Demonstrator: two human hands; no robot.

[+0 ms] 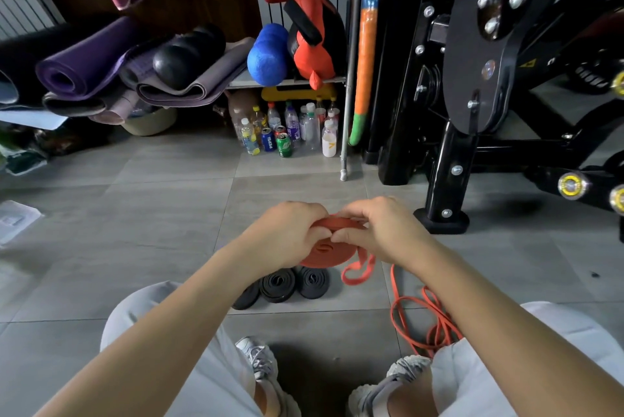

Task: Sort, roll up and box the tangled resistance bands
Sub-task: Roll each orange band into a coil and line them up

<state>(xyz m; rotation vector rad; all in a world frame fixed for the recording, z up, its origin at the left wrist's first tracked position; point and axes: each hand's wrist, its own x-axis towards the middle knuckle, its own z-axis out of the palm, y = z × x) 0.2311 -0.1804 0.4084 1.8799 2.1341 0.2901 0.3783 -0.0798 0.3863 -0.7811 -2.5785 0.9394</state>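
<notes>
Both hands hold a wide red resistance band (329,253) wound into a flat coil above the floor. My left hand (287,234) grips the coil's left side; my right hand (378,231) pinches its top and right side. The band's free end (358,269) hangs in a loop below the coil. Three rolled black bands (287,283) lie side by side on the tiles just beneath. A thin orange band (425,318) lies loose and looped on the floor by my right knee. No box is visible.
A black gym machine (472,112) stands at the right with its foot (442,219) close to my right hand. Bottles and cans (287,133) stand under a shelf of yoga mats (101,65) and rollers. Papers (15,219) lie at the left.
</notes>
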